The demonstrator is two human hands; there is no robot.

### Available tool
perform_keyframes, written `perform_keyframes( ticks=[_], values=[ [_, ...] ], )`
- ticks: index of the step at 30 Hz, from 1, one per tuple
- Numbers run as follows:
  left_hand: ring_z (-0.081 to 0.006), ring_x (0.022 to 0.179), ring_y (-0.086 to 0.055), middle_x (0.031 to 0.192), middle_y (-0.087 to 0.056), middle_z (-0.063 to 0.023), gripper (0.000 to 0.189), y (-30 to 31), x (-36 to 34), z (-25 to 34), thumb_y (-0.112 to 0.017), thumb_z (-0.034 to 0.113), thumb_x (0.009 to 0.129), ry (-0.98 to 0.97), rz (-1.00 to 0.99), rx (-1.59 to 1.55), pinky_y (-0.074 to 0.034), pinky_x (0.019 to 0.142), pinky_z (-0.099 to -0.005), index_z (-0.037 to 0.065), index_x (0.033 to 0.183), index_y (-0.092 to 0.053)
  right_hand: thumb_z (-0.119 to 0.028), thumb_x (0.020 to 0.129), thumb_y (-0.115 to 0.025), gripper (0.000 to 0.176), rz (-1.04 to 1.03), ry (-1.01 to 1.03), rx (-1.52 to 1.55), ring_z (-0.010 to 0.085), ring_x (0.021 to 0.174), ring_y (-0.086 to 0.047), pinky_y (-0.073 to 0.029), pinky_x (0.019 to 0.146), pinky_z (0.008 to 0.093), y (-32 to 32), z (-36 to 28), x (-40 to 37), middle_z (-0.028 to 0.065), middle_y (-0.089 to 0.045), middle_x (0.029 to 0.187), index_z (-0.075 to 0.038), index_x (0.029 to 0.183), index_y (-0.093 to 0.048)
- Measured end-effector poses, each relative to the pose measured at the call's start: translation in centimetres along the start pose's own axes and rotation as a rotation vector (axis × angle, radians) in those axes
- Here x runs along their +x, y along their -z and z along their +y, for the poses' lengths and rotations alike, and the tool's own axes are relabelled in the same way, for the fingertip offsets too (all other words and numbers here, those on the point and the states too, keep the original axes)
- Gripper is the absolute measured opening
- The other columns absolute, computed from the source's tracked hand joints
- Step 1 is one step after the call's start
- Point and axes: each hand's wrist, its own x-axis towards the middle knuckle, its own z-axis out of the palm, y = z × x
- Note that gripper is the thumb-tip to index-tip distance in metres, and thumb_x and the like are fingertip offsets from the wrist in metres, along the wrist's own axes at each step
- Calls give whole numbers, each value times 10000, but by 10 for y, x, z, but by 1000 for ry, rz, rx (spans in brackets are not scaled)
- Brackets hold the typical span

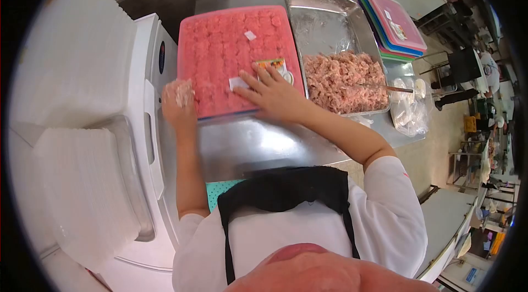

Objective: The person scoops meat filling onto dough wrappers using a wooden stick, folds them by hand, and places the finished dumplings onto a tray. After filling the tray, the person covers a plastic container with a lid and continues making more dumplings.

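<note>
The pink cover (220, 61), upper centre, looks slick; best gripped by its rim. Right hand (278, 95) lies spread on it; left hand (177, 106), grip unclear.

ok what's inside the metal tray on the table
Minced meat covers the near part of the metal tray, with a utensil handle jutting over the right rim. The far part shows smeared metal. The floor beneath the meat is covered, and the handle's other end is unclear.

Right grip (278, 94) flat on pink lid (212, 61)
</note>
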Motion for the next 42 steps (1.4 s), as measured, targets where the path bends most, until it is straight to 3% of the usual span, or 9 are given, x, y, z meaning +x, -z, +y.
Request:
perform_keyframes(
  ticks=[3,6,9,21,29,36,38,41,42],
  values=[
    [-297,865,-591,897,-595,-113,217,-25,36,-19,-670,57,755,-100,-31,-1,-463,777,-367,58,958,-594,-375,695,-737,837,7,5,-40,409,1309,-329,-244,1085,506,-5,34,28,135,-340,1457,-195,1413,-348],
    [-311,808,-573,860,-587,-106,164,-48,66,-21,-619,204,853,-74,-45,62,-454,716,-391,47,884,-582,-417,658,-774,856,69,11,-97,396,1277,-380,-284,1061,498,-13,64,53,128,-386,1429,-220,1392,-380],
    [-318,849,-577,889,-598,-110,197,-67,91,-34,-609,246,857,-107,-41,121,-455,736,-394,55,894,-580,-434,667,-770,860,81,4,-142,401,1263,-399,-297,1053,486,-19,85,71,126,-390,1427,-234,1399,-367],
    [-328,1039,-564,1054,-615,-143,272,-136,157,-74,-644,218,810,-67,-79,235,-450,872,-408,66,1029,-592,-346,676,-778,863,76,-61,-154,375,1300,-355,-282,1086,463,-33,162,118,105,-362,1448,-278,1416,-340],
    [-319,996,-585,1028,-625,-133,292,-156,168,-82,-672,187,785,-86,-46,218,-455,863,-393,44,1027,-591,-330,668,-781,860,90,-36,-157,371,1304,-350,-285,1088,464,-37,190,126,96,-358,1450,-295,1410,-348],
    [-194,802,-572,883,-611,-79,137,-103,132,-63,-629,113,845,104,92,-68,-457,762,-315,20,931,-576,-329,666,-782,861,124,-15,-139,372,1296,-357,-306,1067,475,-37,199,124,112,-374,1427,-290,1409,-350],
    [-147,749,-533,844,-595,-64,71,-62,90,-54,-587,85,868,97,-53,-353,-450,727,-298,18,877,-564,-362,673,-776,833,145,-23,-166,371,1278,-373,-324,1043,485,-37,195,122,120,-402,1396,-282,1397,-371],
    [-148,726,-529,812,-595,-63,110,4,2,-34,-604,124,869,206,-208,-104,-444,733,-283,25,848,-560,-349,687,-767,841,190,-55,-144,374,1290,-360,-322,1031,505,-42,186,117,148,-391,1396,-242,1409,-350],
    [-157,737,-538,815,-597,-64,112,21,-33,-41,-613,132,859,298,-176,-181,-449,743,-289,28,853,-572,-348,690,-765,845,204,-82,-153,375,1298,-351,-320,1032,509,-42,183,116,158,-384,1398,-222,1411,-343]
  ],
)
